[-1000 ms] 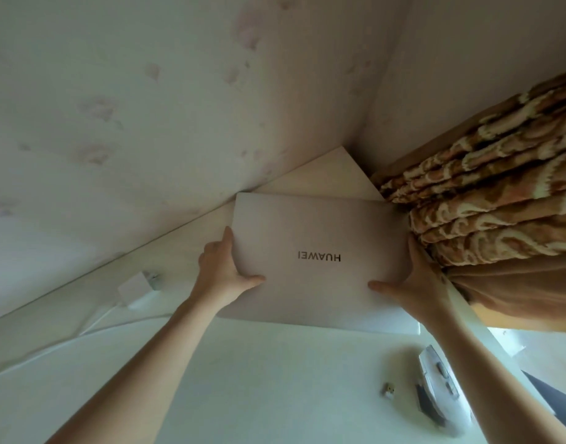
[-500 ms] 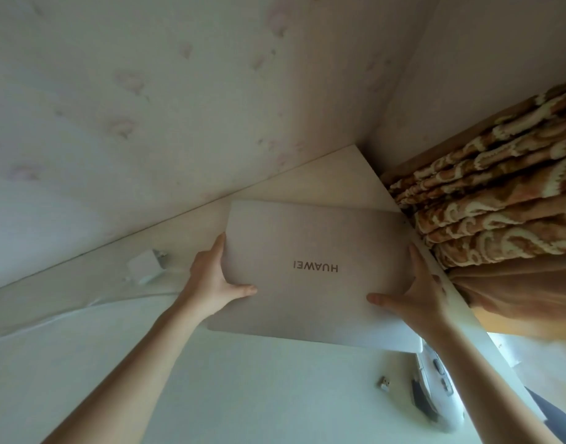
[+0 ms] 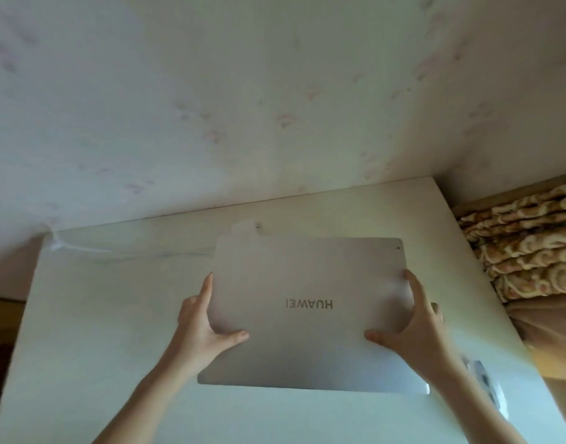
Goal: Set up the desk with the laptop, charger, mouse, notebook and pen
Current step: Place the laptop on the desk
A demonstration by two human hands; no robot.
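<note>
Desk (image 3: 99, 315); laptop (image 3: 307, 283) crosswise (logo inverted)

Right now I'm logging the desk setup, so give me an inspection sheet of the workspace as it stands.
Surface: white desk set into the wall corner, mostly bare.
Job's things: closed silver laptop with upside-down lettering, held over the desk; white charger block peeks out behind its far edge; white mouse at the right edge, blurred. Notebook and pen: nothing seen.
Clutter: nothing seen.
Grippers: left hand and right hand grip the laptop's side edges.
Cables: pale cable along the back left.
Surroundings: patterned brown curtain at right; pale wall behind.
</note>
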